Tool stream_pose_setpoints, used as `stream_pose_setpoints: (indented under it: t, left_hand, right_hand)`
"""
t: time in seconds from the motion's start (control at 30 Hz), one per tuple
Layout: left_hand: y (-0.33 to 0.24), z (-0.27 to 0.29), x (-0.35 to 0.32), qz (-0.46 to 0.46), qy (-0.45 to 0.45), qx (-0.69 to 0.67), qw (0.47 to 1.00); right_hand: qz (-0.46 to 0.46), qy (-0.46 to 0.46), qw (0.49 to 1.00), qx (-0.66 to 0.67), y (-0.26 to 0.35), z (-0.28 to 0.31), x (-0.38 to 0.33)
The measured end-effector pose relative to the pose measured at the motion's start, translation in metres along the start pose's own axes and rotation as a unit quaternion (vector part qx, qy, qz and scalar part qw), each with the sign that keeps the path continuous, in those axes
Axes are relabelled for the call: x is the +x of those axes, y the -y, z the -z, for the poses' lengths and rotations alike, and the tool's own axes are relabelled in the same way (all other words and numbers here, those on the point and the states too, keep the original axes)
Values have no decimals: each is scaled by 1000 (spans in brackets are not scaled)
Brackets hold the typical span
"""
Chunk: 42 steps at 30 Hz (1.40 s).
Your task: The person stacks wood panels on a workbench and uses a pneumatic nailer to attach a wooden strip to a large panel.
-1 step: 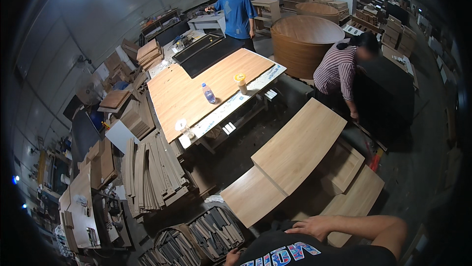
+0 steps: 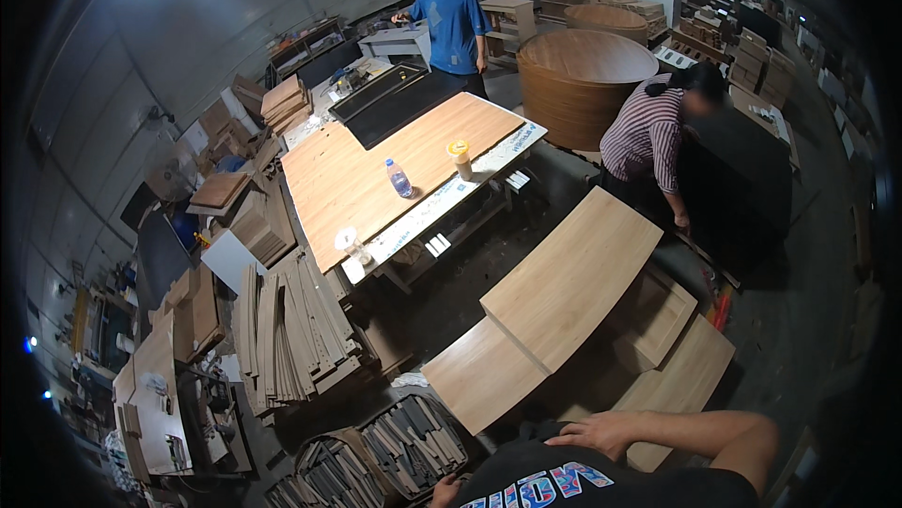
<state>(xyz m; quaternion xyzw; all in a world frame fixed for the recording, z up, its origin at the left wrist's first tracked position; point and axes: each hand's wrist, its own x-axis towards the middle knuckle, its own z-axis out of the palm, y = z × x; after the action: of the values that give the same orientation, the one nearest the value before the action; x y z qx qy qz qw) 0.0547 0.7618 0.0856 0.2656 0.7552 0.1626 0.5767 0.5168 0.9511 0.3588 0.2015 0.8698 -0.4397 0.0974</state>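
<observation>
My right hand (image 2: 601, 435) rests against the front of my dark shirt (image 2: 536, 472), its fingers laid flat and holding nothing that shows. Only a bit of my left hand (image 2: 445, 489) appears at the shirt's other side; its fingers are mostly hidden. Just ahead of me are pale wood-grain furniture pieces: a curved-edged panel (image 2: 573, 282) lies raised over a lower panel (image 2: 484, 372). A framed wooden piece (image 2: 658, 320) and another light board (image 2: 686, 367) sit to the right, nearest my right arm.
Beyond stands a worktable with a wood-grain sheet (image 2: 376, 170), a water bottle (image 2: 398, 179) and a drink cup (image 2: 460, 160). Bundled strips (image 2: 413, 442) and stacked curved slats (image 2: 291, 339) lie left. A person in blue (image 2: 456, 29) stands behind; another in stripes (image 2: 648, 137) bends at right.
The striped-shirt person's lowered hand has shifted slightly to the right. My hands and the wooden pieces have not visibly moved.
</observation>
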Motion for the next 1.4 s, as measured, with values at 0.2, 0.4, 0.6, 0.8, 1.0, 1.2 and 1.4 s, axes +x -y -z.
stream_pose_setpoints:
  t: [0.2, 0.4, 0.6, 0.8, 1.0, 1.2, 1.4]
  left_hand:
    - [-9, -6, -11, -22, 23, -44, 999]
    - [-6, -8, -11, -41, 28, -56, 997]
    - [-12, -10, -23, -22, -15, 30, 999]
    - [36, -15, 1, -87, 82, -162, 979]
    - [32, -12, -6, -54, 16, -57, 997]
    - [31, -10, -19, -42, 4, -48, 998]
    - [39, -10, -29, -38, -8, -45, 998]
  right_hand:
    - [-3, 4, 1000, 1, 6, 6, -2]
    - [2, -3, 1000, -8, 9, 7, -1]
    - [-7, 8, 1000, -8, 13, 9, 2]
    - [-11, 22, 1000, -6, 16, 8, 4]
    - [-25, 50, 998, -8, 25, 11, 7]
    - [-18, 59, 998, -6, 28, 11, 12]
    - [8, 59, 998, -19, 22, 3, 13]
